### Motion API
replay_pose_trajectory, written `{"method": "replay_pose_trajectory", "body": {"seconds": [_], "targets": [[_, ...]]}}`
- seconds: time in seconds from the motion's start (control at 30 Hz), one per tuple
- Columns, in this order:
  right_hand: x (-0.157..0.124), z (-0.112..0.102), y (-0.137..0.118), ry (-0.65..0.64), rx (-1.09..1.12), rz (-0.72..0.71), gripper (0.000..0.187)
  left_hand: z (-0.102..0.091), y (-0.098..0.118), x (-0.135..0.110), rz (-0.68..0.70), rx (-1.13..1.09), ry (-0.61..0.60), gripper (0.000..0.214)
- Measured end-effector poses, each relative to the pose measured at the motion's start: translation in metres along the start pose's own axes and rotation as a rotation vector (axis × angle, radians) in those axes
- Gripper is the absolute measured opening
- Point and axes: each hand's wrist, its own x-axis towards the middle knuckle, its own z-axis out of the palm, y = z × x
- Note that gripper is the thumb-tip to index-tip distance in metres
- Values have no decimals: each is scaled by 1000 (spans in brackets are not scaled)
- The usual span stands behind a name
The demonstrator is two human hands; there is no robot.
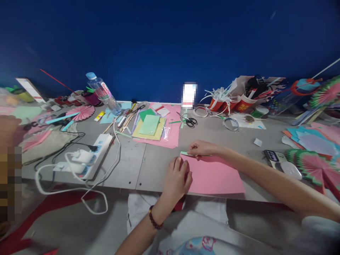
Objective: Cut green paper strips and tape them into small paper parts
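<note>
A sheet of pink paper lies flat at the table's front edge, with a thin green paper strip along its far edge. My right hand is closed in a pinch over that strip near the sheet's far left corner; the fingertips partly hide it. Against the sheet's left edge rests my left hand, fingers apart and slightly bent, with a dark bead bracelet on its wrist. Beyond my hands lie scissors with black handles.
To the left stand a white power strip with looping cables and a tilted water bottle. Stacked coloured papers lie ahead. On the right are a phone, paper fans and red cups. Another person's arm enters at far left.
</note>
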Motion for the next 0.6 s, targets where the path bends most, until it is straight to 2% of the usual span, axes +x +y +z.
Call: {"method": "replay_pose_trajectory", "body": {"seconds": [0.2, 0.6], "targets": [[2, 3, -2, -2, -63, -11, 29, 0, 0, 0, -5, 11, 6, 30], [4, -1, -5, 0, -119, 55, 25, 3, -2, -1, -3, 37, 0, 30]]}}
